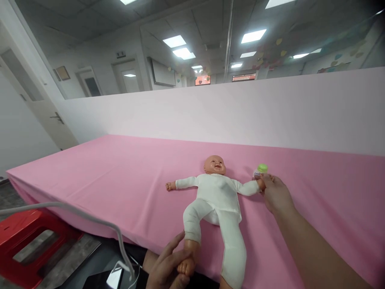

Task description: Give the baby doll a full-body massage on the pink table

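A baby doll (218, 192) with a bald head and white clothes lies on its back on the pink cloth, arms spread. At the bottom, my left hand (170, 265) is wrapped round the doll's bare foot and ankle. My right hand (275, 192) holds the doll's hand at the end of its outstretched arm, on the right. Just behind my right hand stands a small clear container with a green lid (262, 167); its lower part is partly hidden. The doll's other foot is cut off by the frame's bottom edge.
The pink cloth (105, 180) covers a wide table against a white low wall (240, 116) with glass above. A red stool (27, 241) stands at the lower left. A grey cable (90, 216) curves past the near edge, above a dark device (102, 279). A door is far left.
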